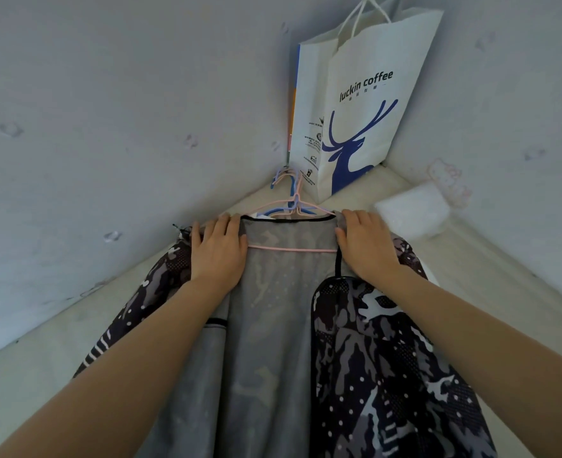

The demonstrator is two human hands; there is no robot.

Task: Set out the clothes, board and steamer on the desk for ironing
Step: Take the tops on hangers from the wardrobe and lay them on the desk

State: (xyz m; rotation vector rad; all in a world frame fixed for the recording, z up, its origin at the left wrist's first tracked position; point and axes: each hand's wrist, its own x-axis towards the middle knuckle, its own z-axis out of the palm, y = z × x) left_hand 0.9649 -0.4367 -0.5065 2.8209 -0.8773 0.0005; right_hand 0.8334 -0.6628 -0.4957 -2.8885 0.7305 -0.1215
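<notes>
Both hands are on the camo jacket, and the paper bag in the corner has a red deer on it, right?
Not quite. The head view shows the deer on the paper bag is blue, not red. The rest holds: the left hand and right hand both rest on the camo jacket, and the bag stands in the corner.

one jacket (pixel 372 358), two hands (pixel 218 252) (pixel 367 249), at least two hangers (pixel 293 249), one paper bag (pixel 365 94)

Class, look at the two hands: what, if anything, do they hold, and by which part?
Left hand and right hand lie on the shoulders of the grey camouflage jacket; whether they grip cannot be told.
</notes>
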